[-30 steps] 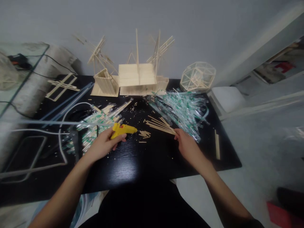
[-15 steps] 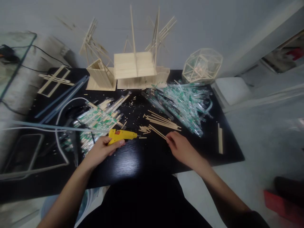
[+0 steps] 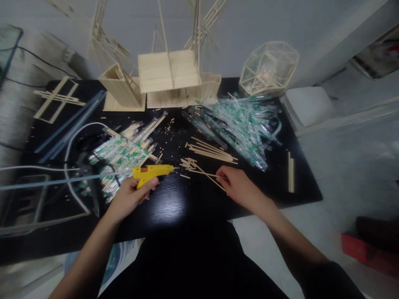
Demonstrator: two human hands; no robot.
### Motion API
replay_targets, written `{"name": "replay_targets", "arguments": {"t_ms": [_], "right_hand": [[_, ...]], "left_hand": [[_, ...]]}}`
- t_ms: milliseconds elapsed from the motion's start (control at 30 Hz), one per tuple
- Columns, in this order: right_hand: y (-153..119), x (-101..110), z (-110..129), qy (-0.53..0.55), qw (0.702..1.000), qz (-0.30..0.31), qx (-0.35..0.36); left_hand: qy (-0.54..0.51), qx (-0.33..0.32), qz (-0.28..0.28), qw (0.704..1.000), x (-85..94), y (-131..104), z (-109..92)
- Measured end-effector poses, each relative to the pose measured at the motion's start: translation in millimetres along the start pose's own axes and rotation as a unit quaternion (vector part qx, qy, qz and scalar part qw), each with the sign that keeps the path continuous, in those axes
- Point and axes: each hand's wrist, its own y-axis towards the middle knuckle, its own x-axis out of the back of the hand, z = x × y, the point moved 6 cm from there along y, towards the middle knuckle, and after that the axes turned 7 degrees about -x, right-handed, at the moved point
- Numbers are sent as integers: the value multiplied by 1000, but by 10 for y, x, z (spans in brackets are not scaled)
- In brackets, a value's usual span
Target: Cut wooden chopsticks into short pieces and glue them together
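My left hand (image 3: 132, 195) is closed round the handle of a yellow glue gun (image 3: 152, 170), its nozzle pointing right. A pale glue stick runs out of the gun's back to the left. My right hand (image 3: 235, 182) pinches the right end of a thin wooden stick (image 3: 204, 173), which points left. Another stick (image 3: 215, 182) slants beneath it, with its lower end by my fingers. Several short cut pieces (image 3: 188, 162) lie in a small pile near the stick's left end. Behind them is a fan of longer sticks (image 3: 212, 151).
Wrapped sticks (image 3: 124, 153) lie at the left, beside a white cable (image 3: 67, 153). Empty-looking plastic wrappers (image 3: 240, 124) are heaped at the right. Wooden structures (image 3: 170, 72) stand at the back, with a faceted frame (image 3: 269, 68) to their right. Two sticks (image 3: 291, 174) lie near the right edge.
The stick in my right hand has swung apart from the slanted one and lies nearly level. The glue gun has shifted slightly left and up. The whole view has shifted too.
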Motion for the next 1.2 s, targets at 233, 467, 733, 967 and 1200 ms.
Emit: {"name": "replay_targets", "arguments": {"t_ms": [233,467,733,967,1200], "right_hand": [[-25,91,-7,52,989,-134,34],[33,-244,144,-51,997,-37,-37],[57,-126,337,-84,996,-25,-27],[44,-244,332,148,986,76,-10],[138,-258,382,122,988,92,22]], "left_hand": [[-8,-2,-49,999,18,-29,72],[-11,-26,-85,996,19,-55,81],[-3,-30,-95,995,21,-67,88],[13,-35,-101,994,33,-75,63],[15,-29,-93,995,33,-84,107]]}}
